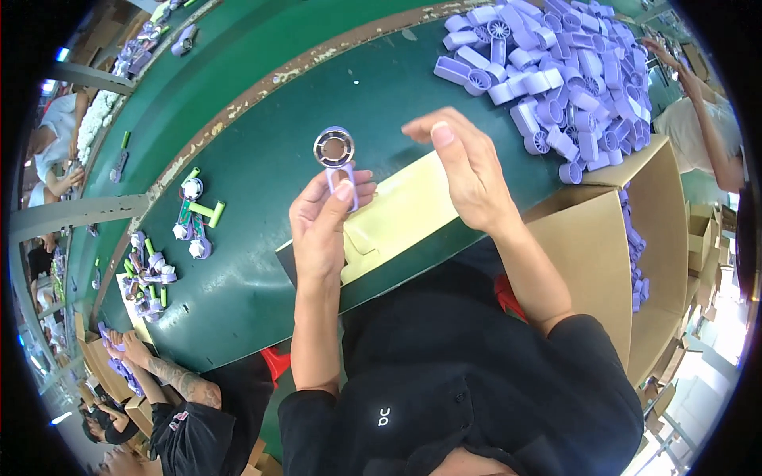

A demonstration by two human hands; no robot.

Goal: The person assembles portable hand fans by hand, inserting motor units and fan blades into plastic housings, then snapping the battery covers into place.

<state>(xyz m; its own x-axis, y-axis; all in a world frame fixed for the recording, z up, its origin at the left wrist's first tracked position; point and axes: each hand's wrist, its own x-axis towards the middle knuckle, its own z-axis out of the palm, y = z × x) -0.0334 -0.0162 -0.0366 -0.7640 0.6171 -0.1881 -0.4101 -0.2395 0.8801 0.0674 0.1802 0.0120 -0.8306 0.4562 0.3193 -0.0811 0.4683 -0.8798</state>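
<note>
My left hand (316, 230) grips the handle of a light purple handheld fan housing (334, 149), thumb across its front. The round head points away from me, with a dark and silvery ring around its opening. To the right, my right hand (476, 178) hovers over the end of a pale yellow sheet (409, 208), fingers stretched out and apart from the housing. I see nothing in it. The sheet lies on the green tabletop below both hands.
Many purple fan housings (548, 71) are heaped at the far right. A cardboard box (587, 270) below holds more. Fan parts with green cylinders (194, 210) lie to the left. A co-worker's hands (131, 349) work at lower left. Beyond the worn table edge runs a green belt (262, 47).
</note>
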